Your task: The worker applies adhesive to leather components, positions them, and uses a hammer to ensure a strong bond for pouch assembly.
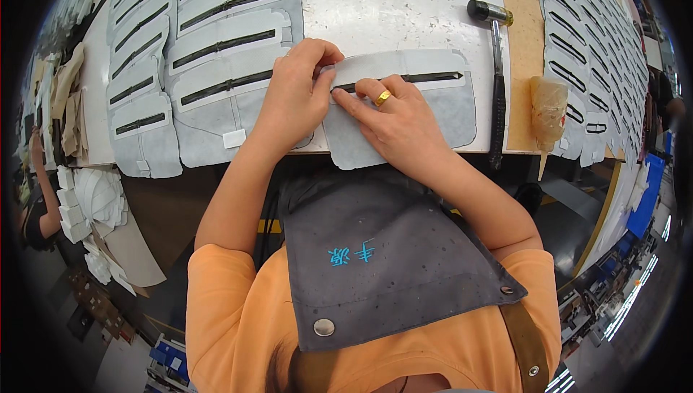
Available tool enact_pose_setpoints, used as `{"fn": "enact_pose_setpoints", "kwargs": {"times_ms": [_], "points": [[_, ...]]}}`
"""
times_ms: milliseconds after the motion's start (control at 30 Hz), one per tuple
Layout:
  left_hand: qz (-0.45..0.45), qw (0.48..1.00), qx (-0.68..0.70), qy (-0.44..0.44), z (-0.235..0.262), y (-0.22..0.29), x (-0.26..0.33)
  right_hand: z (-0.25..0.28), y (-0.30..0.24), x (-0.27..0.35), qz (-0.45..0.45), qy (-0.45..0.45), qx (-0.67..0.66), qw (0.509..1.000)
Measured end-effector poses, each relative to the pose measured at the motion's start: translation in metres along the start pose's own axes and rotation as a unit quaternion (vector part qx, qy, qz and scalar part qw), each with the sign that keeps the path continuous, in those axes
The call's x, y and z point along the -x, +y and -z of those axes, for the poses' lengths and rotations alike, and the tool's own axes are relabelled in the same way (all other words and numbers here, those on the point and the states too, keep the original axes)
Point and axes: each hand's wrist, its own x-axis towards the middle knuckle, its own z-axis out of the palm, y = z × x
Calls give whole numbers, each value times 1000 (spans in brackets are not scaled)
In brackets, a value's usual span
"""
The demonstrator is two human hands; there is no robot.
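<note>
A grey leather-like panel (404,129) lies at the table's front edge, a dark zipper strip (433,77) set in its pale-bordered slot. My left hand (303,83) is closed in a pinch at the panel's upper left edge, by the strip's left end. Whatever lies between those fingertips is hidden. My right hand (397,115), with a gold ring, rests palm down on the panel. One of its digits reaches to the strip's left end, and the others bend over the strip.
Overlapping grey panels with dark strips (231,46) cover the table on the left; more panels (577,54) lie at the right. A black-handled hammer (498,83) and a glue bottle (548,108) with its nozzle down are right of my hands. Another person's arm (48,191) shows far left.
</note>
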Motion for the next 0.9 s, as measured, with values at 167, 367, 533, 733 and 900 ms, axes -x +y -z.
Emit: {"fn": "enact_pose_setpoints", "kwargs": {"times_ms": [167, 367, 533, 733, 900], "points": [[25, 1000, 13, -1, 2, 2, -4, -3, 4, 3, 22, 9, 19, 1000], [42, 999, -3, -15, 4, 4, -7, -4, 1, 1, -12, 7, -4, 1000], [41, 998, -39, -39, 5, 3, -10, 1, 2, -3, 6, -10, 36, 999], [14, 993, -114, 28, 7, 7, -12, 14, 30, -9, 36, -19, -65, 997], [-186, 974, -128, 2, -40, 29, 8, 39, 75, -22, -30, -7, 52, 998]]}}
